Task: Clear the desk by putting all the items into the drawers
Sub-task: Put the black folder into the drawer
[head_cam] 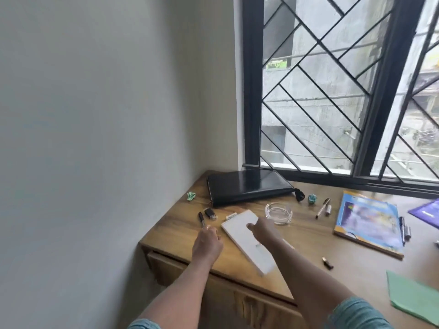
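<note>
On the wooden desk [308,236], my left hand [207,243] pinches the near end of a black pen [201,217] with curled fingertips. My right hand [263,230] lies across a white notepad [240,230] with the thumb on top. Its fingers are hidden over the pad's right edge, and the pad's near end is blurred. A glass ashtray [278,213] stands just beyond that hand. A black zip folder [247,186] lies at the back by the window. A drawer front [166,265] sits under the desk's left end.
A small black lighter-like item [210,213] and green paper scraps [191,195] lie near the pen. Further right are a teal scrap [312,198], pens [322,208], a blue book [370,224], a purple sheet [427,212], a green sheet [415,295] and a dark tube [327,262]. The wall is close on the left.
</note>
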